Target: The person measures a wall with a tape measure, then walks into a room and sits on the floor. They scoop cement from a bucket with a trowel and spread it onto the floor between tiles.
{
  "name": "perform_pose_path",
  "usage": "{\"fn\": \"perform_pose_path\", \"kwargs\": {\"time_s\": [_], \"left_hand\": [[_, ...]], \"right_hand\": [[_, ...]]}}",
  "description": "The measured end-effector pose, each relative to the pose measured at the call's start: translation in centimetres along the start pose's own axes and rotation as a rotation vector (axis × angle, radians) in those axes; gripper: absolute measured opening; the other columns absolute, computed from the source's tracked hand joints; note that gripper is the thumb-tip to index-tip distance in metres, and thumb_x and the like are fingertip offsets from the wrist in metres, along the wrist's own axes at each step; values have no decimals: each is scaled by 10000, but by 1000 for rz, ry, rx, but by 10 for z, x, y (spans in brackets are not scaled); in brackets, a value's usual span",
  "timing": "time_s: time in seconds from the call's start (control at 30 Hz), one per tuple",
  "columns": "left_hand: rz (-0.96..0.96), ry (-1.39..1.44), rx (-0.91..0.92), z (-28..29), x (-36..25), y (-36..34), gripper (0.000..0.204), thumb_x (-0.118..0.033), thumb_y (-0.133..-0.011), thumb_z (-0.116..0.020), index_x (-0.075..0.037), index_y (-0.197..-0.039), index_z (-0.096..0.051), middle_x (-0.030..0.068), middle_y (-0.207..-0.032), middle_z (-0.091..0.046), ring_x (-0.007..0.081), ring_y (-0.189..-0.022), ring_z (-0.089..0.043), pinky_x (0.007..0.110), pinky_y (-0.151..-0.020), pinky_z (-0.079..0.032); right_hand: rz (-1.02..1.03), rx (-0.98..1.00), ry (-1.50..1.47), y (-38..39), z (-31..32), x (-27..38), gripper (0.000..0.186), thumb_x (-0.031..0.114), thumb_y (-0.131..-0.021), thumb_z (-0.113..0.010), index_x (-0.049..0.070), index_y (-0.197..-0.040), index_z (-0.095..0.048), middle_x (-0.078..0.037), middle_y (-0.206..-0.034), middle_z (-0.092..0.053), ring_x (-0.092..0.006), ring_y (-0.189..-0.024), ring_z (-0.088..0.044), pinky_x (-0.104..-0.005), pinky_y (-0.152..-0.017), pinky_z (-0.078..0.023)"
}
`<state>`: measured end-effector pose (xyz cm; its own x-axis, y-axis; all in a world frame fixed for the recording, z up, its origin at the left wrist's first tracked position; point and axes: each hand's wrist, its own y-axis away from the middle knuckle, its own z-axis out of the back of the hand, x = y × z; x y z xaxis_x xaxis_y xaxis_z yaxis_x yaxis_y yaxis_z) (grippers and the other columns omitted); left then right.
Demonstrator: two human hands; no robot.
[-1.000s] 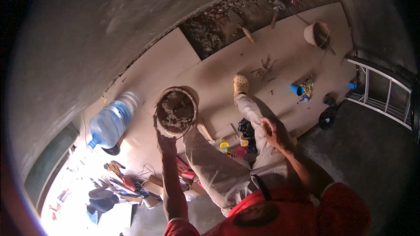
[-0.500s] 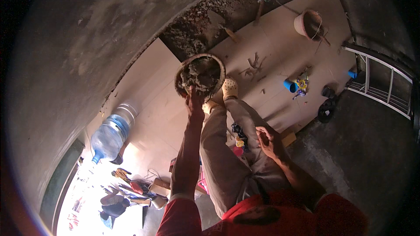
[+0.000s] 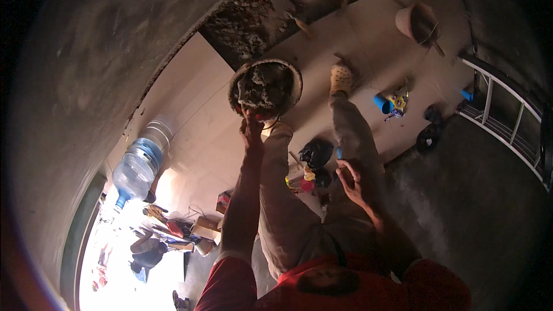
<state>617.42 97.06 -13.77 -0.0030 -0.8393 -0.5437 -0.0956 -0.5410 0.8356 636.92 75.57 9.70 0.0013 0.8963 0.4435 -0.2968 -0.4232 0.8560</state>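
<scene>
Bucket (image 3: 299,85): I'm gripping its near rim with the left hand (image 3: 252,131), holding the right hand (image 3: 352,182) loosely spread.

Harsh white glare burns out the lower left, where the light comes in, spilling a sheen over the floor tiles (image 3: 199,144) beside the water bottle (image 3: 137,168), while the wall (image 3: 109,75) and the grey floor (image 3: 426,213) at right are dim. Soft shadows cross the tiles, and the bucket (image 3: 298,83) and right hand (image 3: 356,183) look underlit. Fisheye distortion bows the wall's lower edge, purplish flare tints the lower-left rim, and the corners go black.
</scene>
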Motion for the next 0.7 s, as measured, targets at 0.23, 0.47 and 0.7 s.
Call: {"fn": "perform_pose_path", "kwargs": {"time_s": [0.23,0.47,0.7], "left_hand": [[-87,-14,-89,6,-5,8,346,-416,-1016,-543,-144,-810,-480,-33,-717,-426,87,-673,-434,271,-689,-417],[-253,60,-326,-23,21,10,367,-455,-1021,-513,-120,-877,-473,-36,-725,-428,73,-682,-433,252,-642,-370],[-319,-356,-613,35,55,-42,353,-395,-1043,-475,-61,-938,-524,20,-835,-519,130,-744,-472,308,-676,-409]], "right_hand": [[-111,10,-299,-130,117,-29,474,426,-1002,-533,48,-1286,-563,-78,-1142,-619,-124,-979,-605,-287,-803,-511],[293,-173,221,-264,229,-76,331,308,-1006,-565,22,-1163,-617,-57,-975,-662,-110,-801,-626,-269,-678,-519],[566,-180,556,-413,196,-85,299,243,-978,-598,12,-1167,-605,-161,-1016,-682,-266,-903,-684,-339,-782,-537]]}}
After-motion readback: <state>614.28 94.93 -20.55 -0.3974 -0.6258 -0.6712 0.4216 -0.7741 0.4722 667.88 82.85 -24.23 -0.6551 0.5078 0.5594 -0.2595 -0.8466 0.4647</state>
